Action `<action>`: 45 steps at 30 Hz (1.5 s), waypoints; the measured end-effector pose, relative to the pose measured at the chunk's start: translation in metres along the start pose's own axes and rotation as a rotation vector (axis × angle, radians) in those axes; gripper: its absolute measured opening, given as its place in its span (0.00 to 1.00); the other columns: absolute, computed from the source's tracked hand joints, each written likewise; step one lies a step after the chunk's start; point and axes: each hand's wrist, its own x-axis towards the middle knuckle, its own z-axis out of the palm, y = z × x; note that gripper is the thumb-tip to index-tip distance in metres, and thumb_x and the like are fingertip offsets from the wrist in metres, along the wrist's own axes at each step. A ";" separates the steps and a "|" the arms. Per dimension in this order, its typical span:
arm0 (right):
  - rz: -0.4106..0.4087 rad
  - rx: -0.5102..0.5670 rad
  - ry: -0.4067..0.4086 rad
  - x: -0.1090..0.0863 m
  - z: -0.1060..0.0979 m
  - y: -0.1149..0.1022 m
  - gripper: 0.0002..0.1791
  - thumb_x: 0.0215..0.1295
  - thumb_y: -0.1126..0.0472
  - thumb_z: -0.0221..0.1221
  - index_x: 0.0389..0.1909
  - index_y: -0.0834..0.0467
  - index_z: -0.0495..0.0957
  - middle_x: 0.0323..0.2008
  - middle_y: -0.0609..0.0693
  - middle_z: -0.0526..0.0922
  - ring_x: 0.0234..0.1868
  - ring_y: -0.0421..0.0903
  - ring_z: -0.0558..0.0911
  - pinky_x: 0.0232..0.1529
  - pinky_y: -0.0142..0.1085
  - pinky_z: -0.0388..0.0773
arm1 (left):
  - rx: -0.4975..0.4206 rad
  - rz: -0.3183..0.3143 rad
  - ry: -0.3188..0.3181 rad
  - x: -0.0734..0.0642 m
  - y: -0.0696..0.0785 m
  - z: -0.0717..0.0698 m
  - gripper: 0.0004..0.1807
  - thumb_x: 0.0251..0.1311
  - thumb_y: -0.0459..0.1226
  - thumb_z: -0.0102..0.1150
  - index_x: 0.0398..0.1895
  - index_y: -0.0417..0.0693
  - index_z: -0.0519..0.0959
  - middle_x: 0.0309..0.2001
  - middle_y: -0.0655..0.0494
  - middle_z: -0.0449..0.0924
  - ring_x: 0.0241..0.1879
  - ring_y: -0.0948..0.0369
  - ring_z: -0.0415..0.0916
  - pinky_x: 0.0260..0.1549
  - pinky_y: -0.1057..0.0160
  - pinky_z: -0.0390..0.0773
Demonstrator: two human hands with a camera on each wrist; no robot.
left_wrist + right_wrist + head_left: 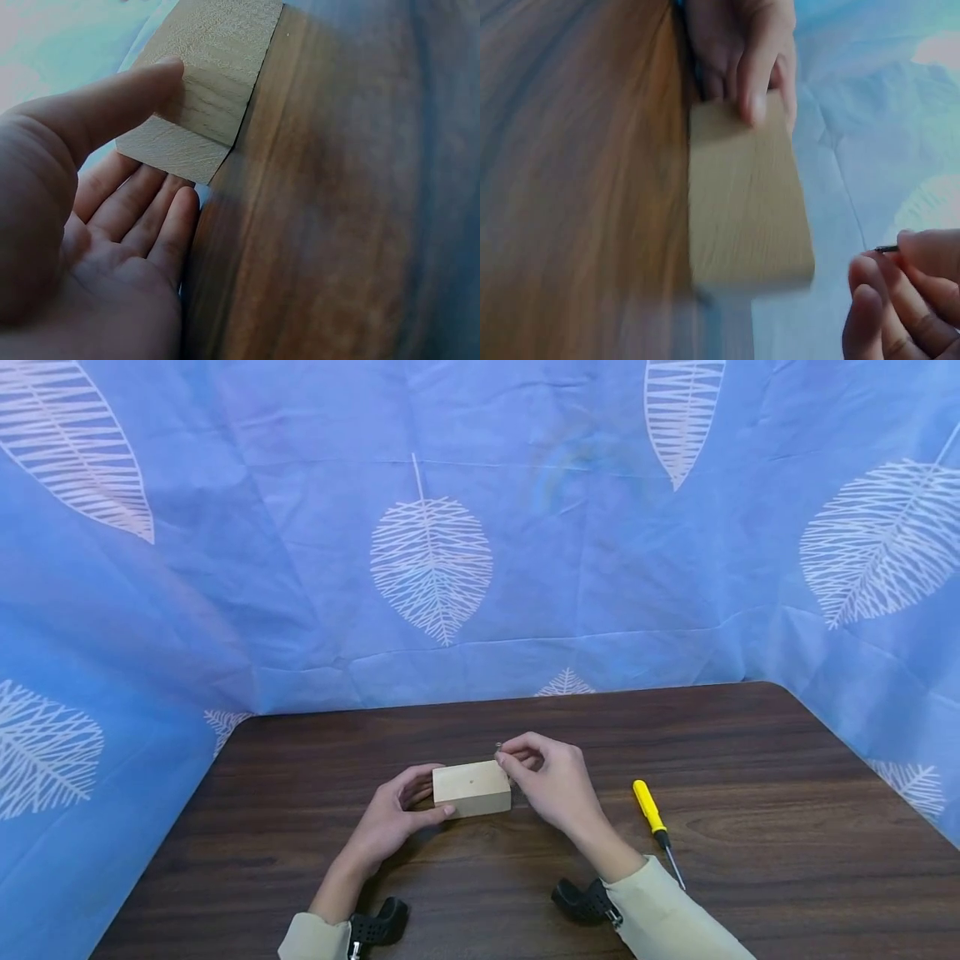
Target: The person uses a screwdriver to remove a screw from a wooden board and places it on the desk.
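Observation:
A pale rectangular wooden block (pixel 472 797) lies on the brown table, a small dark hole visible in its top face. My left hand (pixel 393 818) grips its left end, thumb on the near long side and fingers behind; the left wrist view shows that thumb pressed to the block (pixel 214 105). Just past the block's right end, my right hand (pixel 555 781) pinches a small, thin screw (pixel 886 248) between thumb and fingertip. In the right wrist view the screw is apart from the block (pixel 746 202), and most of its length is hidden by the fingers.
To the right of my right hand lies a screwdriver (pixel 648 806) with a yellow and black handle, its shaft towards me and partly behind the sleeve. A blue cloth (pixel 300 568) with white leaf prints hangs round the back and sides of the table (pixel 787 810).

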 end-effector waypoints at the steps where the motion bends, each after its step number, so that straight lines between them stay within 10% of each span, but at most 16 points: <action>1: 0.013 -0.014 0.000 -0.003 -0.005 0.003 0.06 0.73 0.57 0.70 0.46 0.53 0.90 0.35 0.46 0.91 0.32 0.43 0.88 0.29 0.31 0.78 | -0.001 -0.005 0.004 -0.001 0.000 -0.001 0.33 0.62 0.41 0.79 0.71 0.57 0.79 0.71 0.50 0.80 0.75 0.43 0.74 0.74 0.36 0.73; 11: 0.196 -0.272 -0.043 -0.034 -0.039 0.026 0.04 0.72 0.60 0.69 0.42 0.56 0.88 0.31 0.45 0.89 0.28 0.38 0.86 0.31 0.36 0.81 | -0.009 -0.008 0.010 -0.006 -0.001 -0.010 0.35 0.63 0.41 0.79 0.74 0.57 0.77 0.72 0.51 0.79 0.76 0.43 0.72 0.74 0.37 0.74; 19: 0.172 -0.413 -0.124 -0.037 -0.035 0.033 0.07 0.67 0.64 0.72 0.33 0.57 0.83 0.25 0.46 0.86 0.26 0.39 0.81 0.29 0.35 0.78 | -0.003 -0.007 0.009 -0.006 -0.001 -0.011 0.35 0.63 0.41 0.78 0.74 0.56 0.77 0.73 0.49 0.78 0.76 0.42 0.72 0.73 0.37 0.75; 45: 0.105 -0.419 -0.058 -0.038 -0.025 0.032 0.10 0.68 0.57 0.73 0.32 0.56 0.82 0.21 0.44 0.82 0.22 0.39 0.77 0.26 0.33 0.76 | 0.019 -0.004 0.018 -0.013 -0.003 -0.018 0.37 0.65 0.41 0.78 0.76 0.55 0.75 0.74 0.48 0.77 0.76 0.42 0.72 0.75 0.37 0.73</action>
